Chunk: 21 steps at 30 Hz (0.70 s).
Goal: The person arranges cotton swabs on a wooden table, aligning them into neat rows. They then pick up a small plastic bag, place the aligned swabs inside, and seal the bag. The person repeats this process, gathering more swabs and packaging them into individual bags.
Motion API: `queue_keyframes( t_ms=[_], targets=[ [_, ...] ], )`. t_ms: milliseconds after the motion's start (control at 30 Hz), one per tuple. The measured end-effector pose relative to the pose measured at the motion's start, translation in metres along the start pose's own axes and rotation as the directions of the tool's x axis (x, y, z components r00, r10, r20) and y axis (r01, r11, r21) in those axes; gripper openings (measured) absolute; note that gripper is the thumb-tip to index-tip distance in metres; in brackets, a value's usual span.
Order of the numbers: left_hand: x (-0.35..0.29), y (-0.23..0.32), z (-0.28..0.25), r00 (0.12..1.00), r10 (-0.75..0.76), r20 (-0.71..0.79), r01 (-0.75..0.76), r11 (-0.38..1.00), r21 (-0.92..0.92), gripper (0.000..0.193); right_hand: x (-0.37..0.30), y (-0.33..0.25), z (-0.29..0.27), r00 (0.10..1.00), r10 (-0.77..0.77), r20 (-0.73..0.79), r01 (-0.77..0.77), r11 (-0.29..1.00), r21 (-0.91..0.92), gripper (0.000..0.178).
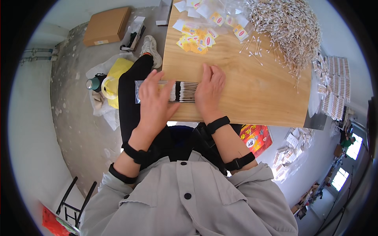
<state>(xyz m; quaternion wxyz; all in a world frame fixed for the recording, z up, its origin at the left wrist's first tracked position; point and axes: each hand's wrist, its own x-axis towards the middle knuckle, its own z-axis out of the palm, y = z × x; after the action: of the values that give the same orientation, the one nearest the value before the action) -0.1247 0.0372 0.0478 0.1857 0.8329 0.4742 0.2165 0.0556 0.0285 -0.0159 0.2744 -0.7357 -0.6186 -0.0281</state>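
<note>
Pale wood forms a tabletop [256,92] over a grey floor [73,118], with yellow cards [197,40] and a swab heap [289,29] toward its far side and a broad stretch of grain nearer. At its near left corner lies a row of cotton swabs [187,92], the left hand [154,101] spread wide over its left end, the right hand [209,92], fingers close together, covering its right end, whether gripping I cannot tell

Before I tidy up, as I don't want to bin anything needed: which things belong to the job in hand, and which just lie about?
Seem part of the job: swab row at left hand and right hand; swab heap; yellow cards; clear plastic.
Seem just lying about: cardboard box; yellow bag; teal bottle.
</note>
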Motion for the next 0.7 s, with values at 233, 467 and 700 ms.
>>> queue_keyframes(
  t_ms=[233, 467, 700],
  targets=[
    [0.005, -0.005, 0.022, 0.994, 0.063, 0.086, -0.069, 0.996, 0.063, 0.07, 0.001, 0.001, 0.0, 1.0, -0.009, 0.009, 0.009, 1.0, 0.008, 0.036],
    [-0.002, -0.019, 0.007, 0.962, -0.137, -0.236, 0.135, 0.991, -0.024, 0.065, 0.0, 0.0, 0.0, 1.0, 0.006, 0.021, -0.006, 1.0, 0.003, 0.038],
    [-0.003, -0.076, 0.031, 0.632, -0.736, 0.243, 0.525, 0.176, -0.833, 0.037, -0.001, -0.001, 0.0, 0.999, 0.008, 0.031, -0.008, 1.0, 0.002, 0.038]
  ],
)
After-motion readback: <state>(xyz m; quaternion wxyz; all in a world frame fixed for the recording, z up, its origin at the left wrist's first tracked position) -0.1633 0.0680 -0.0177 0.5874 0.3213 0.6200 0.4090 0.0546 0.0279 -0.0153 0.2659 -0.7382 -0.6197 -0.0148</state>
